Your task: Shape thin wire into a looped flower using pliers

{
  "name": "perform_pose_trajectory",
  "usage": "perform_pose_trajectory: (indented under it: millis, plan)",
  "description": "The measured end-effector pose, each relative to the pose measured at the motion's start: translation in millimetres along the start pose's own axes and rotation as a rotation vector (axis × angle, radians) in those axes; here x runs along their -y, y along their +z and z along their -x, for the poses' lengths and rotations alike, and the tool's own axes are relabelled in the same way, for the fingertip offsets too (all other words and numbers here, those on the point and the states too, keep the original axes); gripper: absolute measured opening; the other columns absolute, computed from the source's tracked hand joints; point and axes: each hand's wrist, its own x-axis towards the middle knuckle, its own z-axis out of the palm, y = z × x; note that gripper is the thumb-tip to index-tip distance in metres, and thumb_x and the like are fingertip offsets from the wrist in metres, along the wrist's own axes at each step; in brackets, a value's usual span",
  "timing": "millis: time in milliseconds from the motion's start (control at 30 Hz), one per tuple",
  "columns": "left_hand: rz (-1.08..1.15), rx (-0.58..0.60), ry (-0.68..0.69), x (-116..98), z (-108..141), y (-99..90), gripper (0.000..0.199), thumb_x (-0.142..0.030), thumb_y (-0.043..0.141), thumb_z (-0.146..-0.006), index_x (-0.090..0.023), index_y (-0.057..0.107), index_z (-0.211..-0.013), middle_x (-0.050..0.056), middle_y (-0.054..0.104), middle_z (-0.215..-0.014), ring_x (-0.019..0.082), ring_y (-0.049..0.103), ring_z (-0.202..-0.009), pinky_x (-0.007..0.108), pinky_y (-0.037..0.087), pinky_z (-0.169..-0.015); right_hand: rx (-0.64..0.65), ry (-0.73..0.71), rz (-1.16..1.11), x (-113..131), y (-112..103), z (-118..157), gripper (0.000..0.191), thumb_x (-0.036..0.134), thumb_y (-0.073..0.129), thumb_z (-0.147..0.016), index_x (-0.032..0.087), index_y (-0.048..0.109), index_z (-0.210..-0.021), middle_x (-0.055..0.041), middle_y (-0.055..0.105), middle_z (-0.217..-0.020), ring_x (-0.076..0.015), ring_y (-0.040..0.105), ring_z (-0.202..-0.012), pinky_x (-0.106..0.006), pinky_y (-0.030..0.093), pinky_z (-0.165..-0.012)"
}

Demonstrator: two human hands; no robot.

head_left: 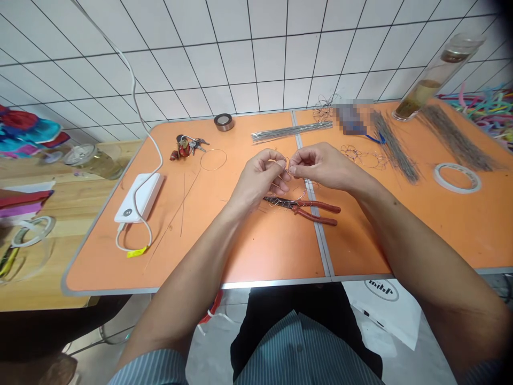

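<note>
Above the middle of the orange table (256, 251), my left hand (264, 174) and my right hand (315, 163) come almost together. Both have thumb and forefinger pinched on a thin wire (287, 164), and a bent loop of it seems to hang below the fingers. Its exact shape is mostly covered by my fingertips. Just beneath lies a pair of red-handled pliers (316, 208), its dark jaws pointing left under my left hand. A bundle of straight wires (292, 131) rests behind the hands, and a single wire ring (213, 160) lies to their left.
Leftward are a white power bank (138, 198) with a cable, keys (192, 143) and a tape roll (223, 122). On the right lie dark wire bundles (395, 147), wire loops (352, 154), a white tape ring (457, 178) and a tall glass bottle (420, 93). A tiled wall stands behind.
</note>
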Motion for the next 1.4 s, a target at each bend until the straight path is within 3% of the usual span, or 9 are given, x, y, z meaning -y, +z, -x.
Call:
perform_pose_trajectory:
  millis: [133, 500, 733, 1000, 1167, 1400]
  plan:
    - [-0.004, -0.009, -0.005, 0.0, -0.1, -1.4, 0.023, -0.039, 0.075, -0.093, -0.02, 0.065, -0.099, 0.002, 0.076, -0.087, 0.011, 0.073, -0.065, 0.022, 0.059, -0.061, -0.016, 0.0, 0.02, 0.9, -1.0, -0.1, 0.009, 0.026, 0.08, -0.082, 0.02, 0.077, -0.076, -0.0002, 0.07, -0.071, -0.0145, 0.055, -0.067, -0.031, 0.036, -0.06]
    - [-0.041, -0.061, 0.109, -1.1, -2.1, -9.1, 0.025, -0.042, 0.082, -0.088, -0.019, 0.073, -0.09, 0.003, 0.074, -0.088, 0.012, 0.071, -0.075, 0.022, 0.058, -0.066, -0.046, -0.011, 0.052, 6.0, 1.4, 2.1, 0.009, 0.024, 0.078, -0.082, 0.021, 0.074, -0.075, 0.0012, 0.065, -0.067, -0.0138, 0.051, -0.064, -0.032, 0.034, -0.059]
    - [-0.09, -0.068, 0.123, -2.2, -2.1, -9.6, 0.023, -0.039, 0.085, -0.085, -0.018, 0.076, -0.083, 0.001, 0.069, -0.072, 0.01, 0.063, -0.066, 0.022, 0.053, -0.064, -0.015, 0.017, 0.062, 6.7, 2.0, 3.2, 0.01, 0.022, 0.08, -0.082, 0.021, 0.074, -0.074, 0.0013, 0.063, -0.068, -0.0143, 0.051, -0.065, -0.033, 0.034, -0.061]
    - [-0.151, -0.071, 0.145, 0.4, -3.5, -12.1, 0.025, -0.039, 0.086, -0.084, -0.018, 0.076, -0.075, 0.001, 0.066, -0.068, 0.011, 0.058, -0.063, 0.023, 0.049, -0.06, 0.007, 0.006, 0.109, 4.4, 2.5, 3.2, 0.012, 0.029, 0.079, -0.085, 0.021, 0.075, -0.076, 0.0012, 0.062, -0.067, -0.0141, 0.049, -0.064, -0.033, 0.033, -0.059]
    - [-0.073, -0.115, 0.106, 2.3, -7.0, -15.3, 0.025, -0.039, 0.09, -0.079, -0.018, 0.076, -0.074, 0.0, 0.065, -0.067, 0.01, 0.056, -0.06, 0.023, 0.048, -0.059, 0.004, -0.014, 0.051, 3.2, 0.5, 2.5, 0.018, 0.037, 0.084, -0.087, 0.021, 0.077, -0.081, -0.0004, 0.068, -0.073, -0.0158, 0.055, -0.068, -0.033, 0.038, -0.063]
    - [0.05, -0.148, 0.103, -1.9, -7.7, -17.1, 0.022, -0.031, 0.088, -0.079, -0.018, 0.073, -0.07, -0.001, 0.062, -0.063, 0.008, 0.053, -0.056, 0.021, 0.045, -0.056, -0.096, -0.055, -0.049, 1.0, -2.8, 2.7, 0.028, 0.047, 0.081, -0.093, 0.021, 0.075, -0.086, -0.002, 0.07, -0.082, -0.0175, 0.059, -0.077, -0.033, 0.043, -0.07]
